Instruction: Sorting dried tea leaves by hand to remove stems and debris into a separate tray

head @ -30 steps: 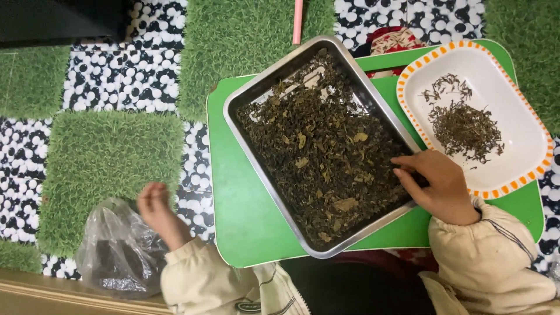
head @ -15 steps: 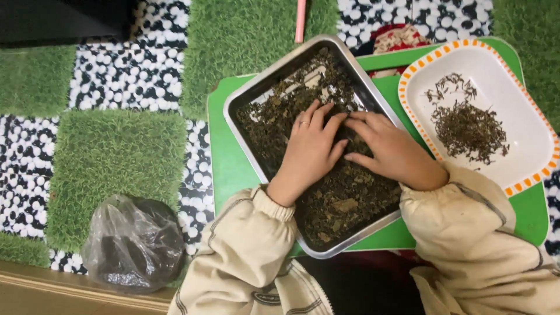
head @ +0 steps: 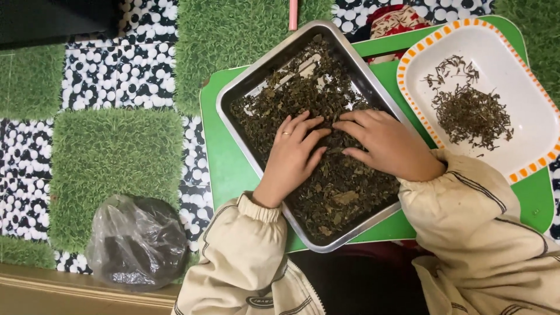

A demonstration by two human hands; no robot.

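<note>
Overhead view of a person seated at a low green table (head: 233, 169). A rectangular metal tray (head: 245, 87) lies askew on the table, one corner reaching past the far edge, and holds a loose bed of dark dried leaves (head: 344, 192) with a few pale stalks near its far end.

Both hands lie flat on the leaves at the tray's centre. The left hand (head: 291, 157) is open, palm down, fingers spread and pointing away from the person; a ring shows on one finger. The right hand (head: 388, 143) is likewise open and palm down, its fingers directed toward the left hand, the fingertips of the two just beside one another. Whether any leaves are pinched beneath the palms cannot be seen. Cream sleeves with elastic cuffs cover both wrists; the right sleeve hides the tray's near right rim.

To the right, touching the tray's edge, sits a white dish with an orange-marked rim (head: 525, 35), holding a small heap of thin dark strands (head: 469, 114); its right side is cut off by the frame. A red patterned object (head: 402, 17) is mostly hidden behind tray and dish. On the floor mat of grass and pebble squares (head: 111, 151), a knotted clear plastic bag (head: 137, 242) holds dark contents, indistinct through the film.
</note>
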